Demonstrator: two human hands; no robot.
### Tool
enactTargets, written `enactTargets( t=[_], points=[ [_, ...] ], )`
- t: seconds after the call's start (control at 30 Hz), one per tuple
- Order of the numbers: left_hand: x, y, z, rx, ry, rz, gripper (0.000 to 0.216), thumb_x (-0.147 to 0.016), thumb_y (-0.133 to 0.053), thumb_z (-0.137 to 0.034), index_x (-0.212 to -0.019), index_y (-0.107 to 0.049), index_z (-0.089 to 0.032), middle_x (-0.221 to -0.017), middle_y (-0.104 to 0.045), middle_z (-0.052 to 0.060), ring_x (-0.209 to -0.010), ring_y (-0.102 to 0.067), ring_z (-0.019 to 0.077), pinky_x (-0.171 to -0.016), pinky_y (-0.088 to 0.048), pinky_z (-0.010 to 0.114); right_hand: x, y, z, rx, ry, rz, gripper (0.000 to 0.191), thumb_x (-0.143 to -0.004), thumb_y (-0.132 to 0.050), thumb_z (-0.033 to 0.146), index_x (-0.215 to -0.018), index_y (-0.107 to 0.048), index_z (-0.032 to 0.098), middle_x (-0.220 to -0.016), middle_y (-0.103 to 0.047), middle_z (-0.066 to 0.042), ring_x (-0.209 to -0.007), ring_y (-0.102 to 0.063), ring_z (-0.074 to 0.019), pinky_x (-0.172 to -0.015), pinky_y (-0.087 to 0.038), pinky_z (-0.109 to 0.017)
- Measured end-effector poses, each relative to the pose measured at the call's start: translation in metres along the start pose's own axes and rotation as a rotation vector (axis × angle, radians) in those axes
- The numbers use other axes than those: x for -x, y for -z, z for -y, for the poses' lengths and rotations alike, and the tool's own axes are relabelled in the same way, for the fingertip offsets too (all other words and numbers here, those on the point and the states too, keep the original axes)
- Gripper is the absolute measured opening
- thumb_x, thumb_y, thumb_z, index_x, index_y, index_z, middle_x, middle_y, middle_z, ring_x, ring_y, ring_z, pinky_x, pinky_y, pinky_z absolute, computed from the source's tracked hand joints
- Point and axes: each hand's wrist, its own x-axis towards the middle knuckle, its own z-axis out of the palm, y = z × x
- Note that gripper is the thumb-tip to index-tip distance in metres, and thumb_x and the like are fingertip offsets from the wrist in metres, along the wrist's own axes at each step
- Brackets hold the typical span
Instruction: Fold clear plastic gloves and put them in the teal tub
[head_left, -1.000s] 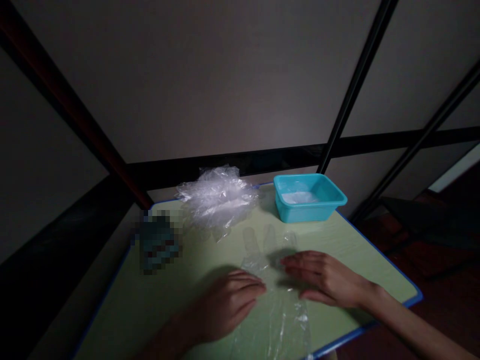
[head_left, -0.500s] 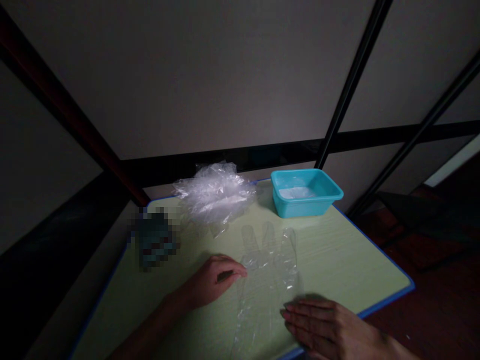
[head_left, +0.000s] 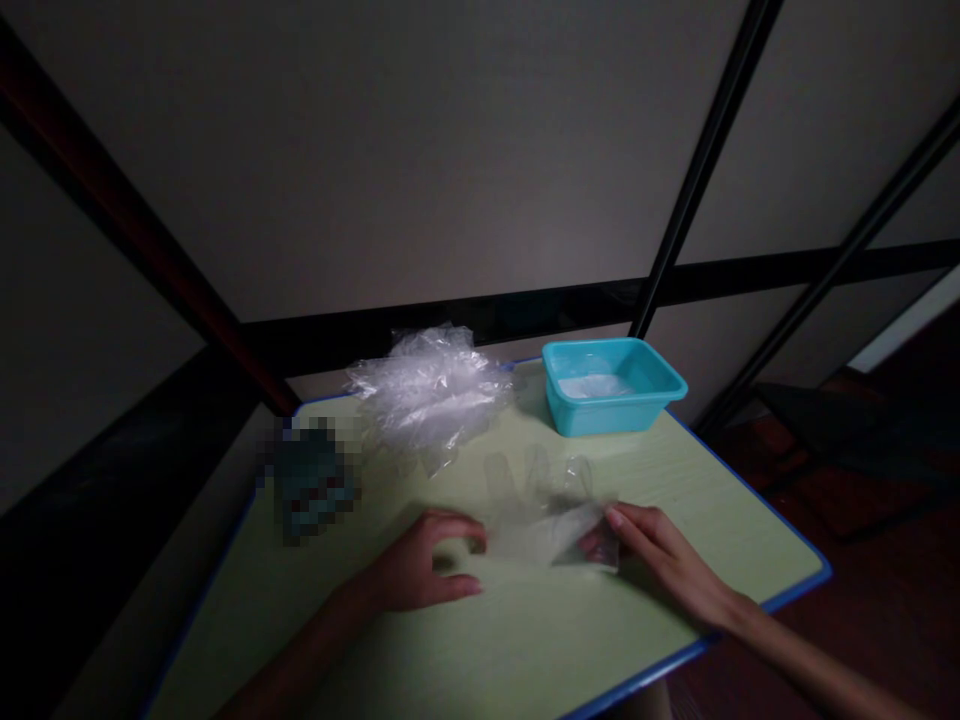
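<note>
A clear plastic glove [head_left: 546, 510] lies on the pale green table [head_left: 525, 640], its cuff end folded up over the palm part. My right hand [head_left: 660, 555] pinches the folded cuff edge at the glove's right side. My left hand [head_left: 420, 565] rests on the table with its fingertips pressing the glove's left edge. The glove's fingers point away from me toward the back of the table.
A heap of crumpled clear plastic gloves [head_left: 431, 390] sits at the back middle of the table. A turquoise plastic tub [head_left: 611, 385] stands at the back right. A blurred dark object [head_left: 311, 480] lies at the left. The blue table edge [head_left: 750, 615] runs near my right wrist.
My right hand has lifted the glove's cuff from the near edge and folded it forward over the glove. My left hand stayed at the glove's left edge.
</note>
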Motion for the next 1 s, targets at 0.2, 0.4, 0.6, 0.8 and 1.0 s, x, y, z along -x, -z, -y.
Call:
enactTargets(
  t=[0.2, 0.4, 0.6, 0.8, 1.0],
  points=[
    [-0.025, -0.010, -0.001, 0.291, 0.320, -0.072, 0.014, -0.065, -0.059, -0.024, -0.072, -0.065, -0.013, -0.074, -0.069, 0.003, -0.072, -0.063, 0.0169, -0.067, -0.048, 0.025, -0.031, 0.005, -0.014, -0.311, -0.227, -0.078, 0.042, -0.079, -0.041, 0.056, -0.081, -0.052, 0.016, -0.064, -0.066, -0.004, -0.054, -0.062, -0.0187, -0.049, -0.048, -0.029],
    [-0.045, -0.011, -0.002, 0.448, 0.416, -0.091, 0.013, -0.062, -0.056, -0.025, -0.061, -0.059, -0.012, -0.058, -0.065, 0.001, -0.057, -0.062, 0.0149, -0.053, -0.046, 0.022, -0.046, 0.013, -0.022, -0.392, -0.358, -0.199, 0.032, -0.081, -0.043, 0.047, -0.081, -0.050, 0.016, -0.062, -0.066, -0.004, -0.054, -0.064, -0.0188, -0.048, -0.049, -0.029],
    [-0.051, -0.015, 0.000, 0.467, 0.491, -0.144, 0.020, -0.061, -0.055, -0.027, -0.075, -0.054, -0.013, -0.060, -0.064, 0.002, -0.053, -0.063, 0.0172, -0.033, -0.032, 0.016, -0.034, 0.017, -0.028, -0.448, -0.343, -0.249, 0.036, -0.072, -0.059, 0.043, -0.095, -0.044, 0.019, -0.063, -0.063, 0.001, -0.056, -0.063, -0.0143, -0.051, -0.048, -0.023],
    [-0.047, -0.010, -0.007, 0.497, 0.490, -0.236, 0.036, -0.059, -0.059, -0.027, -0.091, -0.048, -0.014, -0.063, -0.064, 0.002, -0.057, -0.062, 0.0177, -0.034, -0.036, 0.017, -0.019, 0.010, -0.033, -0.343, -0.271, -0.295, 0.059, -0.060, -0.067, 0.040, -0.106, -0.035, 0.020, -0.066, -0.059, 0.003, -0.054, -0.060, -0.0152, -0.043, -0.046, -0.024],
    [-0.043, -0.009, -0.009, 0.487, 0.518, -0.279, 0.041, -0.054, -0.062, -0.024, -0.092, -0.048, -0.014, -0.058, -0.059, -0.003, -0.053, -0.060, 0.0160, -0.033, -0.037, 0.017, -0.014, -0.002, -0.034, -0.302, -0.223, -0.308, 0.061, -0.061, -0.066, 0.035, -0.109, -0.030, 0.022, -0.066, -0.053, 0.005, -0.054, -0.055, -0.0137, -0.040, -0.043, -0.022]
  ],
)
